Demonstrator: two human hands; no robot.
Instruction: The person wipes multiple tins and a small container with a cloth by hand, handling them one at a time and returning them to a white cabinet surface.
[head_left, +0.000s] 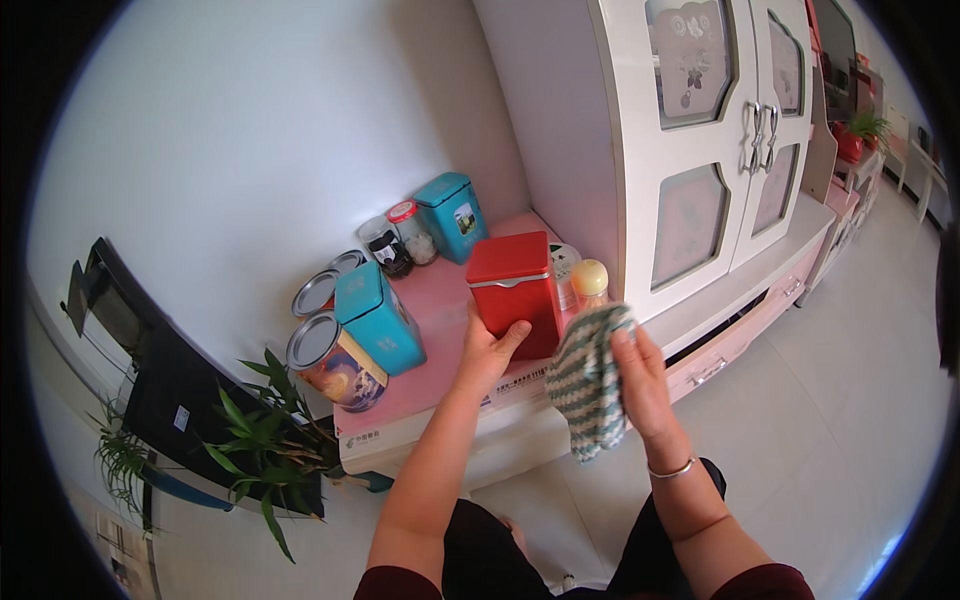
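My left hand (491, 349) grips the lower part of a red lidded tin (517, 300), which is upright over the pink-topped cabinet; I cannot tell whether its base touches the top. In my right hand (641, 375) is a green-and-white striped cloth (589, 382), hanging just right of the tin. Behind the tin stand a teal tin (454, 217), a red-lidded glass jar (412, 232) and a clear jar with dark contents (388, 247). A yellow-capped bottle (590, 280) is partly hidden by the cloth. Another teal tin (381, 319) stands to the left.
A round printed can (337, 364) stands at the left end of the pink surface (442, 341), with more round cans behind. Leafy plants (262, 442) and a black panel (187, 405) are beyond that end. A white cabinet with glazed doors (630, 187) rises at the right, above a pink drawer (735, 349).
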